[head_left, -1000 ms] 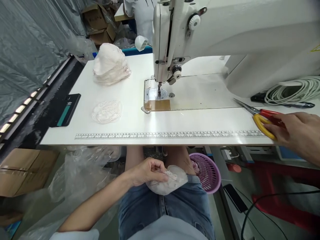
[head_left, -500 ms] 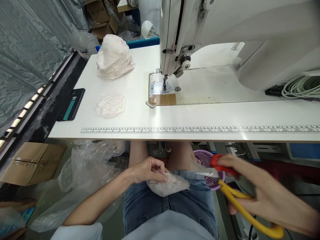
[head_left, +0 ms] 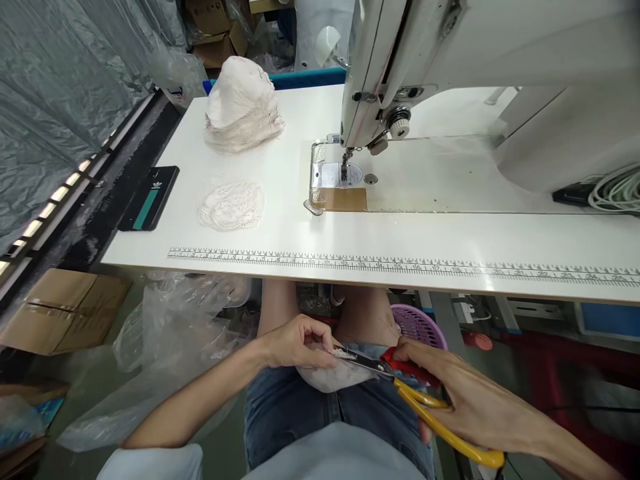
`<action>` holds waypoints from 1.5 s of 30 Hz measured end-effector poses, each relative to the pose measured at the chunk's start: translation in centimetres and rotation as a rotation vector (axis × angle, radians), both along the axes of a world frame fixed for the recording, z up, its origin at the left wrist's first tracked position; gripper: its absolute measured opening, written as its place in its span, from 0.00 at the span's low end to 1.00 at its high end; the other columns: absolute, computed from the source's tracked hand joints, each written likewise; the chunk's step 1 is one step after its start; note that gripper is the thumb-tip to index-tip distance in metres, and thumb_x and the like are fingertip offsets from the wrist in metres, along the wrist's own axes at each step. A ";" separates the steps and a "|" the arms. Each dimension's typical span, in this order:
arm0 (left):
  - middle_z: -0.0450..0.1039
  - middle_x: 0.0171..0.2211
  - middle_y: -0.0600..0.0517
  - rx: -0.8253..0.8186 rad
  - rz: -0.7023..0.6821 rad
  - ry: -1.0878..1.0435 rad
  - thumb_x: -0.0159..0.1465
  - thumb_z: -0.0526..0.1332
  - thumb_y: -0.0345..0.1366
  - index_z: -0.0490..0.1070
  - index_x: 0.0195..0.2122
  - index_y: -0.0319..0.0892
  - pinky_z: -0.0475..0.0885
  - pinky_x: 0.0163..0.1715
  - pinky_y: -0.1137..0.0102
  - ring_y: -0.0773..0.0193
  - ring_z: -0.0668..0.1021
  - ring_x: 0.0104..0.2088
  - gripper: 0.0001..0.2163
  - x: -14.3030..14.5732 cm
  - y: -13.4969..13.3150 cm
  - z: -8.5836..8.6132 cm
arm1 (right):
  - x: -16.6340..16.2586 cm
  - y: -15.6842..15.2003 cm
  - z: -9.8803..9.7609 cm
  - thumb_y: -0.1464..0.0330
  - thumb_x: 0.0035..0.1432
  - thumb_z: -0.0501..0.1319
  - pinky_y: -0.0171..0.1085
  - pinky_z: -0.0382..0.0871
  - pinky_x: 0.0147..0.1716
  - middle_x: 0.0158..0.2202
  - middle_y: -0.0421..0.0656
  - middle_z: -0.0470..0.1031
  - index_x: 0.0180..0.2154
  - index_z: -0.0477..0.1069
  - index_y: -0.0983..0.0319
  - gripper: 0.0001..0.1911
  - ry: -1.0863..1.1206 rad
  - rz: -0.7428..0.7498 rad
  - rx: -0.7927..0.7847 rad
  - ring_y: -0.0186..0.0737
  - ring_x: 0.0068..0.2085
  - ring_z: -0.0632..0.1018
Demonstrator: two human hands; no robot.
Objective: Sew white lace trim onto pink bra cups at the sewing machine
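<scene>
My left hand (head_left: 303,343) pinches a small piece of white lace fabric (head_left: 333,375) above my lap. In my right hand (head_left: 450,393) is a pair of scissors (head_left: 417,397) with one red and one yellow handle. The scissor blades lie over the fabric, their tips close to my left fingertips; whether they are cutting cannot be made out. On the table above, a flat stack of white lace (head_left: 231,206) lies left of the sewing machine (head_left: 383,80). Behind it stands a taller pile of white fabric pieces (head_left: 243,107).
A black phone-like object (head_left: 149,199) lies at the left edge of the white table (head_left: 290,240), which has a printed ruler along its front. Below are a purple basket (head_left: 420,325), clear plastic bags (head_left: 175,340) and a cardboard box (head_left: 65,310).
My right hand has brought the scissors left, from out at the right to the fabric in my left hand. My left hand has barely moved. The view has shifted slightly.
</scene>
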State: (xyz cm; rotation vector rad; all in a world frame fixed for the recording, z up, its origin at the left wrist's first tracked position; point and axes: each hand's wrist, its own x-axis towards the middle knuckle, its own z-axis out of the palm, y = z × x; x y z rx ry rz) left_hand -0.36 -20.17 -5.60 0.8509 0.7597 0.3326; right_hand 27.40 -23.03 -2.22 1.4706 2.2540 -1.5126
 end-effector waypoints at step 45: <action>0.78 0.33 0.47 -0.100 0.084 0.018 0.37 0.74 0.42 0.70 0.21 0.35 0.70 0.40 0.67 0.62 0.78 0.35 0.19 0.3 0.2 -0.1 | -0.3 0.3 -1.5 0.70 0.48 0.57 0.31 0.70 0.30 0.32 0.38 0.76 0.34 0.72 0.55 0.10 0.039 0.026 -0.029 0.41 0.34 0.78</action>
